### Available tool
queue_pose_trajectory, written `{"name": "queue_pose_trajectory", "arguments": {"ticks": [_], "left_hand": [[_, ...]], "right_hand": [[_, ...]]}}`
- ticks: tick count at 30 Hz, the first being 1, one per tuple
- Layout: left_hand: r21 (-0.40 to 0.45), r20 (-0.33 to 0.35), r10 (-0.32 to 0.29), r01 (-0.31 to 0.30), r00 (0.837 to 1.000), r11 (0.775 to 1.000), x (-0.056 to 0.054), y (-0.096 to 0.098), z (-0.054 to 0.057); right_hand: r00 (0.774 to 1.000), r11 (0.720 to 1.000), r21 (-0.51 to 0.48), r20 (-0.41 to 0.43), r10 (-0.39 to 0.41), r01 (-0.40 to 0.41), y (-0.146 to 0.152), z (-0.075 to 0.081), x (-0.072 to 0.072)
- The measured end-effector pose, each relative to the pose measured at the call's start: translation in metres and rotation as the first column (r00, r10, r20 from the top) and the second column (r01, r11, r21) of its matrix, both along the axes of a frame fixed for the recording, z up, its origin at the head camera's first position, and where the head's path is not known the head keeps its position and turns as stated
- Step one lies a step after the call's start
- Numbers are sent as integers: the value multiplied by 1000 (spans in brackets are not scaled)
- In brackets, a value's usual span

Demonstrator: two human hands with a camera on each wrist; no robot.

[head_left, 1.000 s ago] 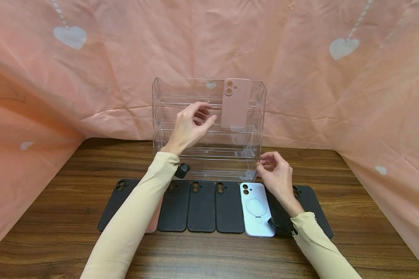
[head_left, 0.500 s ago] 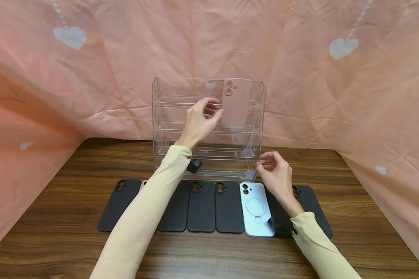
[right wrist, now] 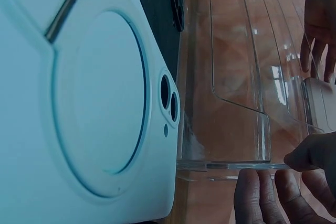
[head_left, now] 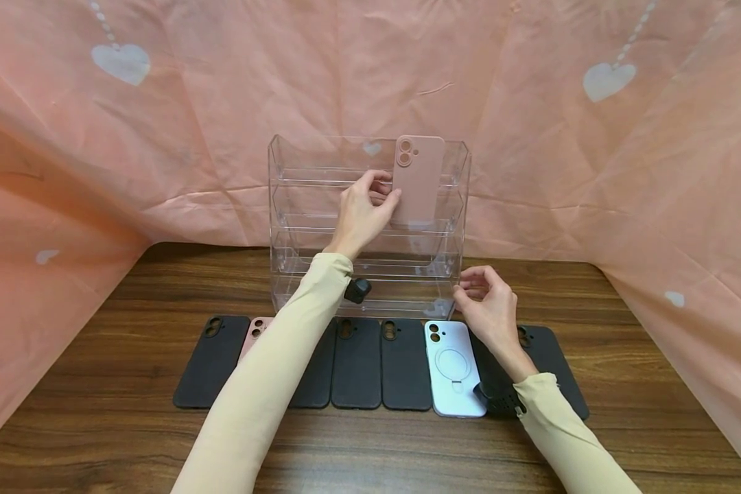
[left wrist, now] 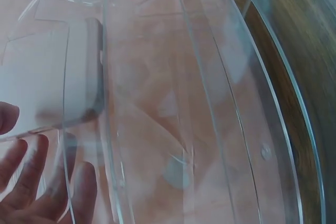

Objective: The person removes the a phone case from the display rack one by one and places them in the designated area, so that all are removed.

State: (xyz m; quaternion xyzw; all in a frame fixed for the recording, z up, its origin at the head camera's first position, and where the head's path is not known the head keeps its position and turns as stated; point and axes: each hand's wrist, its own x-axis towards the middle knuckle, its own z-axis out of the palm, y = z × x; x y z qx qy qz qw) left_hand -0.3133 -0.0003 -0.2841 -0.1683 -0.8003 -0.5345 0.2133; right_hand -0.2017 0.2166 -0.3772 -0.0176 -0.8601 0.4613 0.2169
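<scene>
A clear acrylic tiered rack (head_left: 321, 240) stands at the back of the table. One pink phone case (head_left: 421, 178) leans upright in its upper right part. My left hand (head_left: 364, 213) is at that case's left edge, thumb before its face and fingertips by the edge; in the left wrist view the fingers (left wrist: 31, 163) lie along the edge without a visible pinch. Low on the rack's right side, my right hand (head_left: 490, 312) holds the side panel. The right wrist view shows its thumb (right wrist: 310, 153) on one side of that panel and the fingers on the other.
Along the rack's front lies a row of phone cases: several black ones (head_left: 357, 367), a white one with a ring (head_left: 455, 384) and a pink one (head_left: 256, 329) partly under the left sleeve. The right forearm covers part of a black case (head_left: 552, 370). Pink cloth (head_left: 531, 171) hangs behind.
My left hand has moved right and slightly up across the rack to the pink case's edge. The right hand stays on the rack's side, and the pink case keeps its place.
</scene>
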Motion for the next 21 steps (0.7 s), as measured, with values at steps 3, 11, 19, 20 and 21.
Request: {"name": "queue_pose_trajectory", "arguments": {"ticks": [3,11,19,20,21], "left_hand": [[-1,29,34,-34,999,999,0,3,2],[-16,45,56,-56,997,998,-1,8,3],[42,36,19,-21,999,999,1,4,1],[50,35,13,-15,999,999,1,4,1],[56,33,8,-10,999,998,1,3,1]], "right_hand": [[1000,1000,2,-2,0,0,0,0,0],[1000,1000,-6,-2,-6,6,-1,0,0],[1000,1000,-4,2,-2,2,-3,0,0],[1000,1000,-3,3,-3,3,-3,-1,0],[1000,1000,-4,5,-3,3,-3,-1,0]]}}
